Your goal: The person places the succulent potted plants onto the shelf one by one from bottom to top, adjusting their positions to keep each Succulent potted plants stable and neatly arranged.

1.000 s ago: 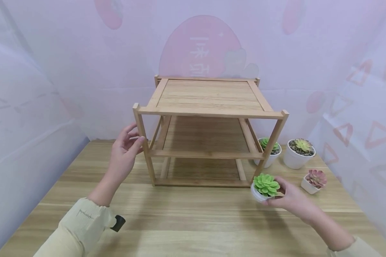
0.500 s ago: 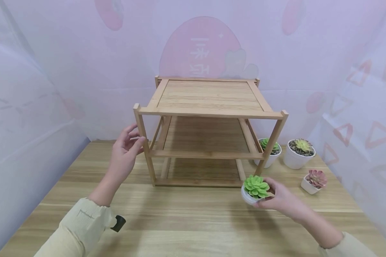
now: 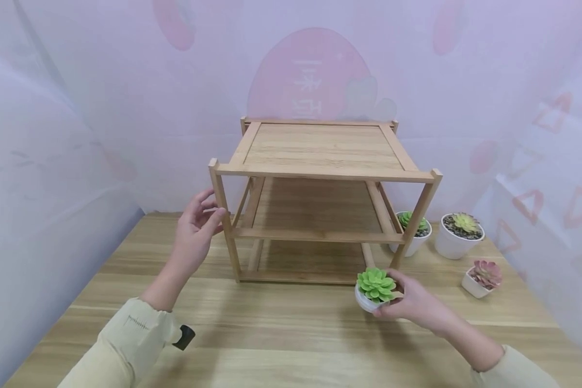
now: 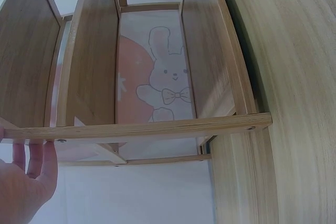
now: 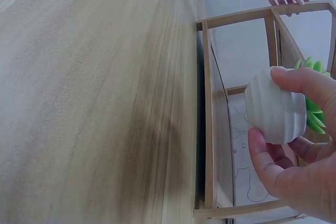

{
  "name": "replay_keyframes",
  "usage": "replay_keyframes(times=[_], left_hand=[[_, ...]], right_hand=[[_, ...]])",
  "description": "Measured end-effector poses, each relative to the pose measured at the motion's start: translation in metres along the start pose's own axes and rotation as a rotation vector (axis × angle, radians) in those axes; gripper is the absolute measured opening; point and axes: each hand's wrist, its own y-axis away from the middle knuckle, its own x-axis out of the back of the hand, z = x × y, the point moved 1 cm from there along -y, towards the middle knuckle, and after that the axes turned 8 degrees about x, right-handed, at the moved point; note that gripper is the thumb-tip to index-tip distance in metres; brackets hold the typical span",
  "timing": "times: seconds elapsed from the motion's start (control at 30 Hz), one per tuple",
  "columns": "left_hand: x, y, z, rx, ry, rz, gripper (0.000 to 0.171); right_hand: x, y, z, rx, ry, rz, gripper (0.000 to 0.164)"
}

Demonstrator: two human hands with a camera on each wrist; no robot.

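In the head view a wooden shelf rack with several tiers stands on the table. My left hand holds its left front post, thumb at the post's front and fingers behind; the left wrist view shows these fingers against the post. My right hand grips a small white pot with a bright green succulent. Fingers and thumb go round the ribbed pot's sides. It hangs above the table, before the rack's lower right front corner, plant upward.
Right of the rack stand a white pot with a dark green succulent, partly behind the post, a white pot with a yellow-green one, and a small pot with a pink one. Printed cloth walls surround the wooden table.
My right hand has carried the potted green succulent leftward and slightly down along the rack's front. The left hand stays at the post. The head view has shifted a little.
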Motion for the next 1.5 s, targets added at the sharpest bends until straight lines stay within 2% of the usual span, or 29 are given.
replay_keyframes(times=[0.33,0.9,1.3,1.5], left_hand=[[0.0,0.0,-0.002,0.003,0.006,0.006,0.051],[-0.001,-0.001,-0.001,-0.009,0.015,0.01,0.051],[-0.002,-0.001,0.001,-0.013,0.015,0.006,0.051],[-0.001,0.001,0.0,-0.005,0.012,0.005,0.051]], right_hand=[[-0.005,-0.012,-0.004,-0.034,0.012,0.023,0.08],[-0.017,-0.038,0.002,-0.014,0.004,-0.012,0.076],[-0.026,-0.053,0.009,-0.027,0.09,0.053,0.083],[-0.035,-0.064,0.013,-0.051,0.067,0.057,0.083]])
